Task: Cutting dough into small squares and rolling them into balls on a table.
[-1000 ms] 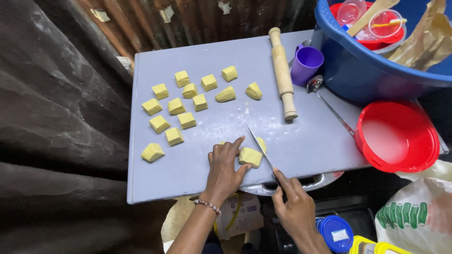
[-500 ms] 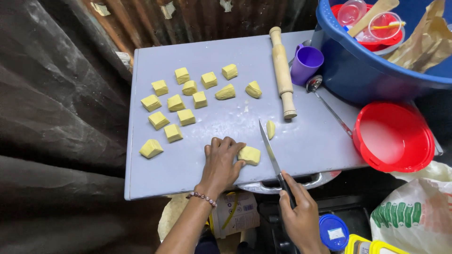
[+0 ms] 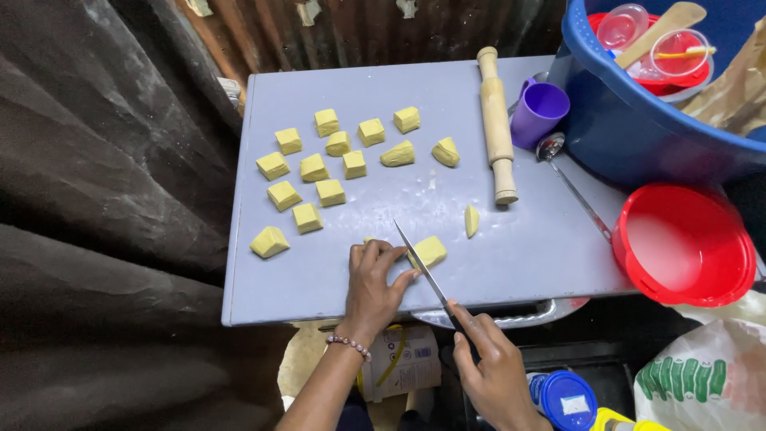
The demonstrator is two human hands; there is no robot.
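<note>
Near the front edge of the grey surface, the left hand steadies a yellow dough piece while the right hand, its grip closed on a knife, rests the blade beside it. Cutting looks underway; the next stroke calls for fingertips kept clear.

Knife beside dough piece, left hand

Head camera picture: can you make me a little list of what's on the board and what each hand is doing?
Board: grey board, dusted with flour
Dough: yellow dough pieces cut and spread out
Left hand: left hand touches a dough piece
Right hand: right hand grips a knife, blade beside that piece
Nearby: rolling pin, purple cup, red bowl, blue tub
</note>
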